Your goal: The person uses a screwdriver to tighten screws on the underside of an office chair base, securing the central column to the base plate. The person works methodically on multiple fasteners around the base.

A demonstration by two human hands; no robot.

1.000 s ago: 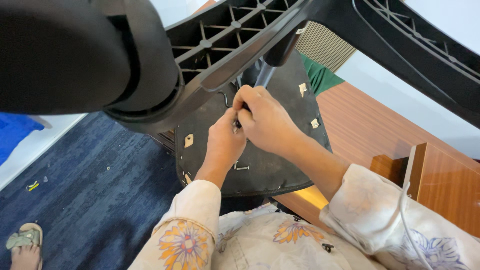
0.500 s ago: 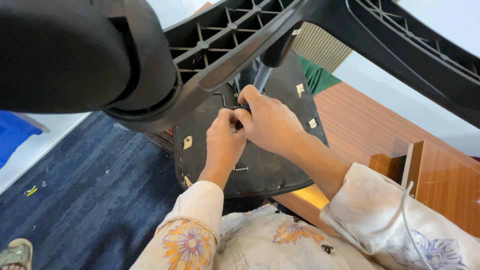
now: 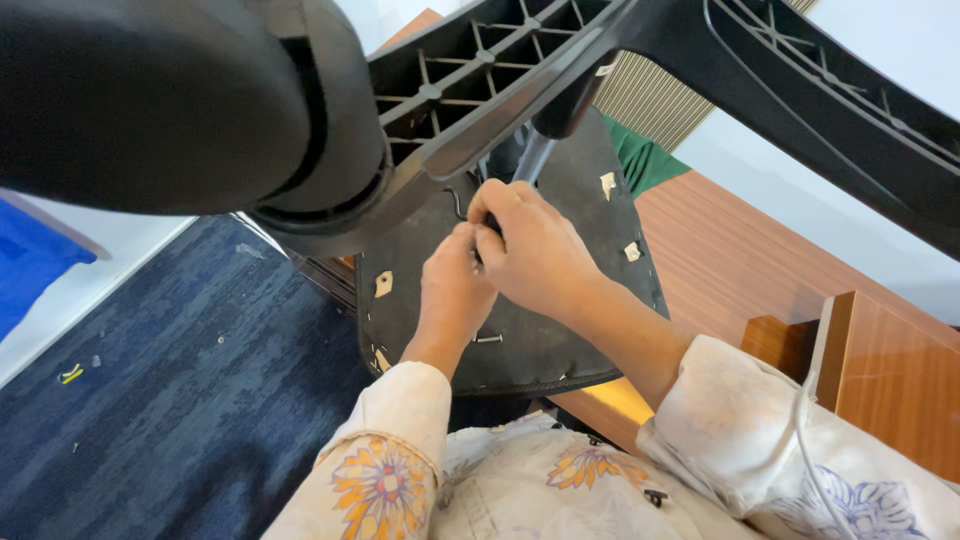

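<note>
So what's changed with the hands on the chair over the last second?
Very little. The left hand and right hand stay pressed together on the underside of the seat, near the column; the fingers shifted slightly. What they pinch is hidden. A sandalled foot at the lower left has gone from view. The chair base stayed as it was.

Small torn whitish paper tags (image 3: 383, 284) stuck on black chair seat underside (image 3: 560, 340); no packages, signs, screens.
</note>
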